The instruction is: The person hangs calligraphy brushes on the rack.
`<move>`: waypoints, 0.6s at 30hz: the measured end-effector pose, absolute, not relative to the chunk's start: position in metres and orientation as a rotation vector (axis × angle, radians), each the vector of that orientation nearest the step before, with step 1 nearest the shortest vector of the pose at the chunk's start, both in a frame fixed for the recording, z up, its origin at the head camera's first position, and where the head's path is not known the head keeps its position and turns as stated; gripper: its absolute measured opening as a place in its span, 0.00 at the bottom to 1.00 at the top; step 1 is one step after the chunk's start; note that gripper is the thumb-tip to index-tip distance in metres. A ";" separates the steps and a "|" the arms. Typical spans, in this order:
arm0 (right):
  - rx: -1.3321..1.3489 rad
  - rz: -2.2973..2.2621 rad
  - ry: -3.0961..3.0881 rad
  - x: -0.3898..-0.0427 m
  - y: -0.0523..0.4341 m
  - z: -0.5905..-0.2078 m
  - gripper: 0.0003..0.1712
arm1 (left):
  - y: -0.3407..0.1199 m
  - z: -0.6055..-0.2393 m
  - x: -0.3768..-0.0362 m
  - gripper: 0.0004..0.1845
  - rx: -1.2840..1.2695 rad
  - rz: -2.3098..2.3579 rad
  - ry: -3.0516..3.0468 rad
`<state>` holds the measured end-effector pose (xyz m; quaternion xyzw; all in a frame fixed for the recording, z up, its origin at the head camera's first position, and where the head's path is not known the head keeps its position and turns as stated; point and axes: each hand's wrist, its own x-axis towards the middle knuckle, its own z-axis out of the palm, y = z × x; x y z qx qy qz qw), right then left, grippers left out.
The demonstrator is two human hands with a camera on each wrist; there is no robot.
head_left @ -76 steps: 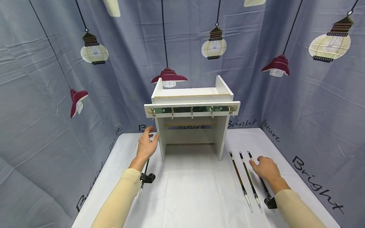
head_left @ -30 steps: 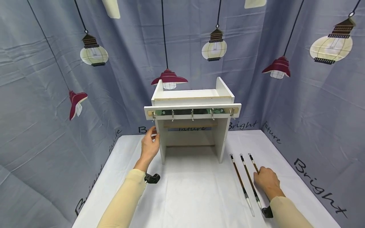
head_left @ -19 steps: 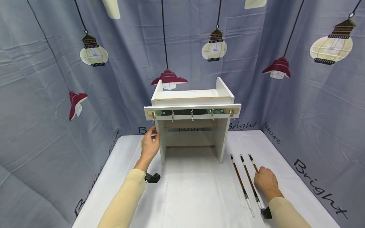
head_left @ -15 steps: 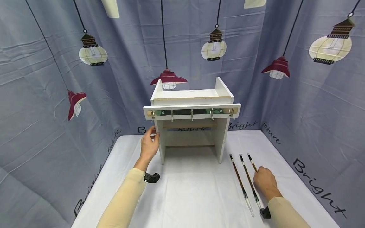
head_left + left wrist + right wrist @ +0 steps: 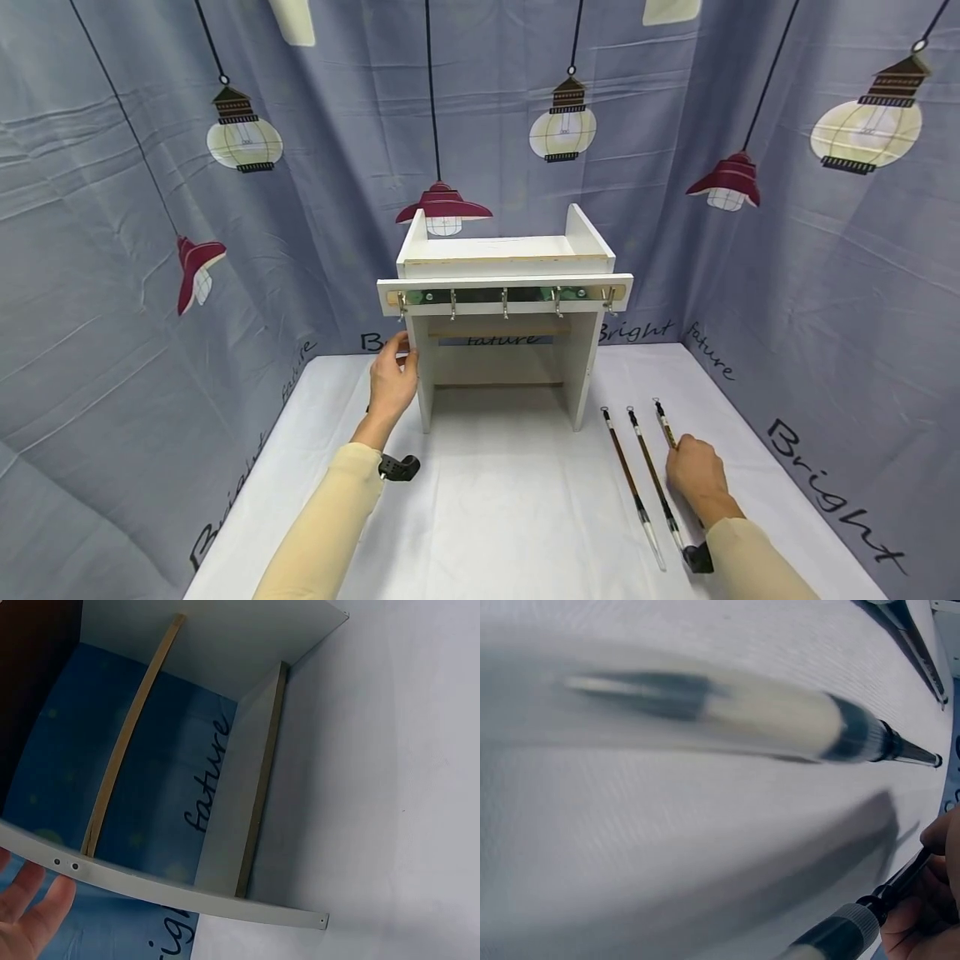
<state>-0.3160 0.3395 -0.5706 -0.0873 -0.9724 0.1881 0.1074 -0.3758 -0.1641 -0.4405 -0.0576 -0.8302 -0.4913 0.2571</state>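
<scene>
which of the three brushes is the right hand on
The rightmost brush, farthest from the white rack: the right hand grips its handle. The other two lie untouched beside it.

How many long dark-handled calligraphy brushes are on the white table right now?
3. All lie side by side right of the white wooden hook rack: left brush, middle brush, and right brush, which the right hand grips.
</scene>
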 end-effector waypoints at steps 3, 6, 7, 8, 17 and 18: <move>-0.266 0.555 -2.854 -0.315 0.340 -0.566 0.12 | -0.163 -0.441 -0.375 0.21 -0.151 -1.333 -2.249; -0.273 0.555 -2.855 -0.315 0.339 -0.562 0.12 | -0.163 -0.440 -0.375 0.21 -0.147 -1.329 -2.256; -0.275 0.556 -2.855 -0.315 0.339 -0.561 0.12 | -0.164 -0.440 -0.375 0.21 -0.145 -1.328 -2.258; -0.281 0.559 -2.855 -0.315 0.339 -0.560 0.12 | -0.164 -0.441 -0.374 0.21 -0.146 -1.324 -2.260; -0.288 0.584 -2.849 -0.313 0.337 -0.553 0.13 | -0.164 -0.440 -0.375 0.20 -0.149 -1.335 -2.263; -0.277 0.582 -2.843 -0.313 0.337 -0.552 0.13 | -0.164 -0.440 -0.375 0.20 -0.147 -1.334 -2.264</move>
